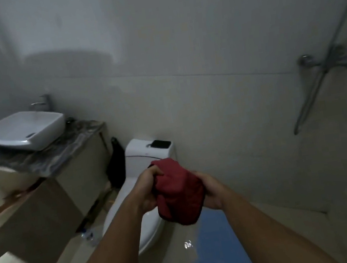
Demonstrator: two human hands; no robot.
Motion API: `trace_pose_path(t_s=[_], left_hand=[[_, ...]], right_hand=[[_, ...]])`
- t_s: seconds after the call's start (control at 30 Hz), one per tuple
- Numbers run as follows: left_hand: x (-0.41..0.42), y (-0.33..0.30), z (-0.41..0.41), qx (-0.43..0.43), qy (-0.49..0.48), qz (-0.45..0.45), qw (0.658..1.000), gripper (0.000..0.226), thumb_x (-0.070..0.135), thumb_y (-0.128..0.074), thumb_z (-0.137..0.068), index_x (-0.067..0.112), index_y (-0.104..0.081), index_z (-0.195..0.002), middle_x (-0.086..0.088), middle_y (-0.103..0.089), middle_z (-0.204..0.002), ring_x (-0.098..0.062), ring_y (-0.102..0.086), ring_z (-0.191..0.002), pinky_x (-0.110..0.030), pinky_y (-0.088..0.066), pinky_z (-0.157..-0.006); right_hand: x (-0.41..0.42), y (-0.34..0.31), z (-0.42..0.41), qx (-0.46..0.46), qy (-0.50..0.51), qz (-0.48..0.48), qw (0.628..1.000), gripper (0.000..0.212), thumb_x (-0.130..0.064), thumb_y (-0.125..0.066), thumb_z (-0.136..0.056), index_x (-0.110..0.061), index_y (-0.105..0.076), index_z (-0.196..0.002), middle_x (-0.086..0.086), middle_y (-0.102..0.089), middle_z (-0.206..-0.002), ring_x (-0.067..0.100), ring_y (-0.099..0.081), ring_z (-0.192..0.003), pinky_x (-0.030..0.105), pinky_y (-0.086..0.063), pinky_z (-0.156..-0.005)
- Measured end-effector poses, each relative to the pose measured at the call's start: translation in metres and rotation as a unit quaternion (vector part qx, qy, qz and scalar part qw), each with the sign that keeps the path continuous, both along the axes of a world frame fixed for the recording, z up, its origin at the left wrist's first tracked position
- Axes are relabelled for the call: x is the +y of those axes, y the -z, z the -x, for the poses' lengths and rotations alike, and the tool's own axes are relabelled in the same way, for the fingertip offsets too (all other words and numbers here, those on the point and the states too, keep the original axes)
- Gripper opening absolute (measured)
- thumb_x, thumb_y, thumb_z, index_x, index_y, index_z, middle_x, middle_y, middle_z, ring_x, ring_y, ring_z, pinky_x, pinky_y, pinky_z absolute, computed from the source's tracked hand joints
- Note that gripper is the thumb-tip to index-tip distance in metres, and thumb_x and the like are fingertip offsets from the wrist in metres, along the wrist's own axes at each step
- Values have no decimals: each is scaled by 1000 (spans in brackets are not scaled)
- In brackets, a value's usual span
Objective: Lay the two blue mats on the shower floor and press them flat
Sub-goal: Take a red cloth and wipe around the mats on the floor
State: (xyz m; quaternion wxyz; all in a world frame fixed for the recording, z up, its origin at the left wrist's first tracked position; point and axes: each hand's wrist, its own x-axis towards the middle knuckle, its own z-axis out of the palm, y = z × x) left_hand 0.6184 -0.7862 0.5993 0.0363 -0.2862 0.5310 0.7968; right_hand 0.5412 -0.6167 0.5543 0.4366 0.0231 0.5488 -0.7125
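- My left hand [148, 190] and right hand [209, 190] both grip a bunched red cloth [178, 194], one on each side of it, held up in front of me.
- Below my right hand, blue mat [215, 237] lies on the shower floor [274, 195]; it runs down under my right forearm toward the bottom edge.
- I can make out blue only as one blurred stretch, so I cannot tell whether that is one mat or both laid end to end.
- What shows looks flat, with no curled edge that I can see, but blur hides detail.
- My judgement: laying is at least partly done; pressing flat may remain, and neither hand is on the mat.
- Beyond my left hand stands the toilet [147, 202], with a dark phone-like object [161, 144] on its tank.
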Motion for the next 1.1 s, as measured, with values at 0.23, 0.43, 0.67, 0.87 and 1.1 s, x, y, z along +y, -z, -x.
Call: trace_pose_path(t_s=[0.23, 0.43, 0.67, 0.87, 1.1], left_hand=[[25, 29, 7, -28, 109, 2, 994, 21, 23, -59, -95, 5, -68, -99, -15, -72, -83, -29, -70, -75, -33, -57, -71], [71, 22, 26, 0, 138, 93, 986, 32, 36, -56, -101, 9, -70, -110, -19, -73, -113, -36, -67, -109, -50, -54, -100], [119, 1, 37, 78, 174, 288, 938, 25, 36, -61, -99, 16, -55, -84, -8, -61, -91, -22, -57, -87, -34, -38, -69], [160, -9, 35, 106, 127, 280, 946, 26, 37, -57, -102, 15, -63, -89, -12, -65, -96, -25, -63, -90, -37, -47, -78], [193, -19, 20, 80, 50, 377, 921, 19, 22, -57, -101, 11, -63, -114, -14, -66, -104, -31, -65, -96, -48, -58, -92]], right_hand=[[85, 16, -15, 27, 195, -51, 979, 10, -26, -59, -98, -18, -65, -97, 4, -72, -91, 21, -65, -88, 39, -52, -85], [161, -8, -24, 79, 214, -128, 965, 17, -16, -60, -96, -16, -71, -109, 8, -70, -105, 23, -61, -92, 35, -50, -77], [229, -41, -32, 222, 279, -326, 876, 14, -21, -59, -101, -10, -66, -96, 13, -67, -93, 17, -59, -71, 26, -47, -66], [284, -64, -54, 160, 295, -211, 918, 42, -17, -74, -86, -26, -58, -124, 8, -67, -116, 25, -65, -105, 38, -55, -80], [329, -75, -71, 213, 173, -249, 929, 31, 3, -74, -82, -13, -75, -108, 8, -73, -107, 18, -66, -98, 31, -53, -74]])
